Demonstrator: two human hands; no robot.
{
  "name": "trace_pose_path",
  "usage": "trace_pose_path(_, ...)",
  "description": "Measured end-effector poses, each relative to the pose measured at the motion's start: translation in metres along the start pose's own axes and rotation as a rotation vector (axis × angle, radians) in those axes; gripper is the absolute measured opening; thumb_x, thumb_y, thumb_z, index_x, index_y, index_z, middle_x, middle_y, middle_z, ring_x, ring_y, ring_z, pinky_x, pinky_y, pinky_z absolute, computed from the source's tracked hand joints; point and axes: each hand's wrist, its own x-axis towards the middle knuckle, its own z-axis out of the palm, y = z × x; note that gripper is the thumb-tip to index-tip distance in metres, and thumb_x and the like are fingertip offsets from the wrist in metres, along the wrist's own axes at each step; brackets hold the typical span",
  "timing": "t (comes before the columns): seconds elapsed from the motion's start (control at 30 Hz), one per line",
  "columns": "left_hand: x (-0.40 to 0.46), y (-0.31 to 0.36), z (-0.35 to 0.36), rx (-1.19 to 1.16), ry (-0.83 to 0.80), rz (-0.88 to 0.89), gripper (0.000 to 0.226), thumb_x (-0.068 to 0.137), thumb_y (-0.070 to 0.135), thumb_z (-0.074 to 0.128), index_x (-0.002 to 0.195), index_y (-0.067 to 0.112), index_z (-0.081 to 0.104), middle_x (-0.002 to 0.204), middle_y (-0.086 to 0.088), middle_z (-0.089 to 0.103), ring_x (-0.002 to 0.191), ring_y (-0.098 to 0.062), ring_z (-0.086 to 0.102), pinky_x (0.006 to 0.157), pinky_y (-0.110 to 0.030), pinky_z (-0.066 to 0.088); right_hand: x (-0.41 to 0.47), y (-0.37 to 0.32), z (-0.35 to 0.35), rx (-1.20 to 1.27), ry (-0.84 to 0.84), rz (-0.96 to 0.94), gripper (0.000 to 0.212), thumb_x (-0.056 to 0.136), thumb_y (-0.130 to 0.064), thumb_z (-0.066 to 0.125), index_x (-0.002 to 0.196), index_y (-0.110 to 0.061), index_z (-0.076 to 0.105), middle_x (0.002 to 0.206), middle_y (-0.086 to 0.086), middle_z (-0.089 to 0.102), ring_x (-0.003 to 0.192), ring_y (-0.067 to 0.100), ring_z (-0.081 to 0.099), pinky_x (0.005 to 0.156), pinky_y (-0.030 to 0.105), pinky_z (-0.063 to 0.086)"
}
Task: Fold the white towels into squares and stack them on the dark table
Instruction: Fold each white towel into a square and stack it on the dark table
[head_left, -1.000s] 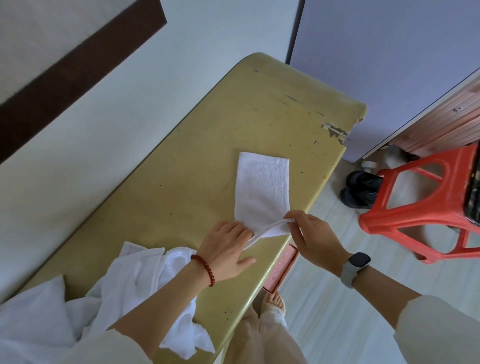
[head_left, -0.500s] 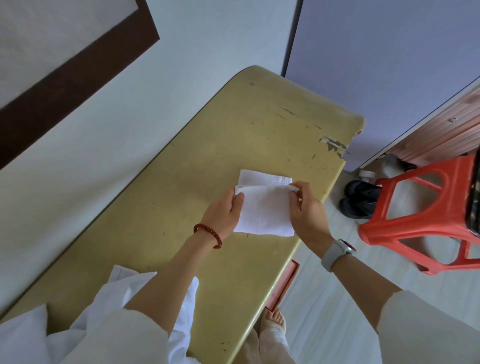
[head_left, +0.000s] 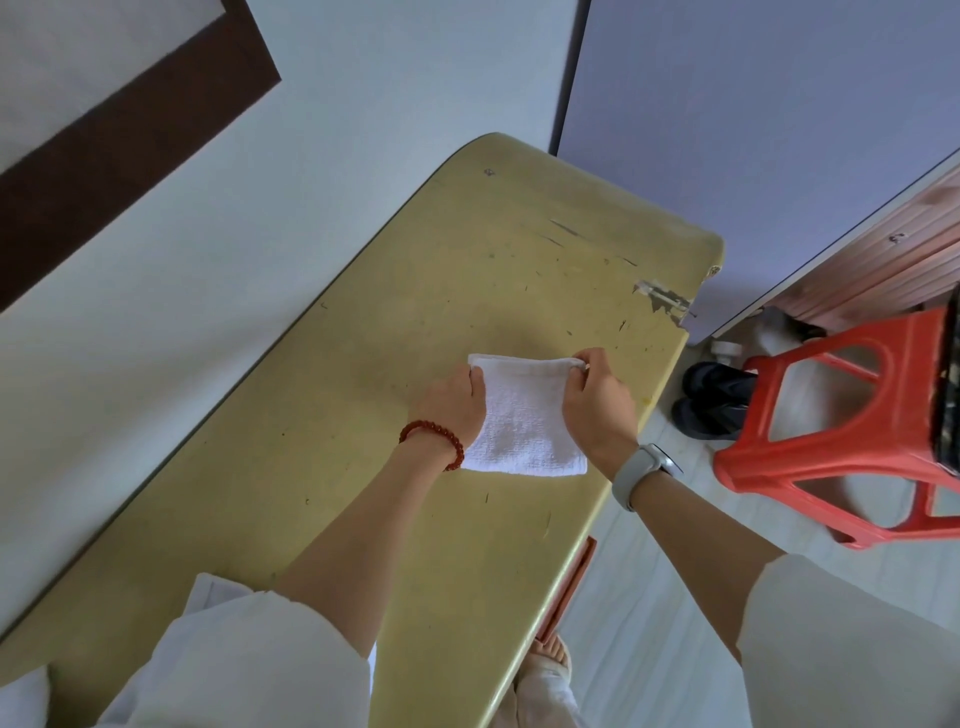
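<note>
We see both hands, left (head_left: 453, 404) and right (head_left: 597, 404), pinching the far corners of a nubby white towel (head_left: 524, 422), folded square, on the scuffed yellowish table (head_left: 363, 415).

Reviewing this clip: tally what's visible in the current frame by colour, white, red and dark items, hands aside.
White: 1, the folded white terry towel
Red: 2, the red plastic stool and the red bead bracelet
Dark: 1, the pair of dark shoes on the floor
Total: 4

White towel (head_left: 524, 415) now folded in half into a near square flat on the table (head_left: 363, 415), left hand (head_left: 454, 402) and right hand (head_left: 597, 402) moved from near edge to far corners, pinching them.
</note>
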Motion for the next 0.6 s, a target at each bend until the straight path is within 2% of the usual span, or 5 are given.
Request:
trace_pose_path(0.13,0.003,0.003,-0.001,0.051,-0.003,-0.046,0.042,0.101,0.029,0.017,0.09,0.006,0.049,0.093,-0.017,0.062,0.087,-0.034,0.059,0.076,-0.038,0.045,0.004,-0.002,0.003,-0.072,0.022,0.03,0.022,0.098,-0.018,0.03,0.11,-0.01,0.046,0.082,0.006,0.056,0.071,0.027,0.05,0.061,0.031,0.036)
trace_pose_path(0.27,0.006,0.008,-0.001,0.236,-0.003,-0.061,0.048,0.101,0.032,0.013,0.101,0.006,0.054,0.094,-0.013,0.064,0.086,-0.03,0.06,0.074,-0.034,0.045,0.005,-0.003,0.007,-0.137,0.038,0.041,0.023,0.098,-0.017,0.029,0.111,-0.01,0.046,0.079,0.004,0.052,0.069,0.027,0.048,0.059,0.03,0.035)
trace_pose_path(0.37,0.007,0.012,-0.003,0.301,0.044,-0.101,0.051,0.1,0.036,0.015,0.094,0.006,0.057,0.088,-0.011,0.064,0.077,-0.027,0.057,0.066,-0.03,0.041,0.006,-0.002,0.01,-0.146,0.044,0.03,0.023,0.097,-0.018,0.031,0.112,-0.009,0.046,0.079,0.003,0.053,0.069,0.026,0.051,0.058,0.031,0.036)
trace_pose_path(0.47,-0.001,0.011,-0.007,0.206,0.107,-0.13,0.047,0.097,0.044,0.023,0.091,0.011,0.055,0.074,-0.001,0.055,0.071,-0.022,0.052,0.064,-0.027,0.039,0.006,-0.003,0.009,-0.074,0.016,0.034,0.031,0.096,-0.024,0.035,0.124,-0.009,0.041,0.088,0.009,0.06,0.073,0.026,0.054,0.061,0.031,0.038)
trace_pose_path(0.6,-0.024,0.001,-0.011,-0.015,0.14,-0.054,0.035,0.093,0.04,0.041,0.119,0.017,0.046,0.08,0.007,0.057,0.074,-0.018,0.056,0.066,-0.027,0.042,-0.008,0.003,0.001,0.037,0.013,-0.04,0.045,0.095,-0.024,0.039,0.137,-0.012,0.026,0.106,0.018,0.06,0.082,0.03,0.059,0.067,0.034,0.042)
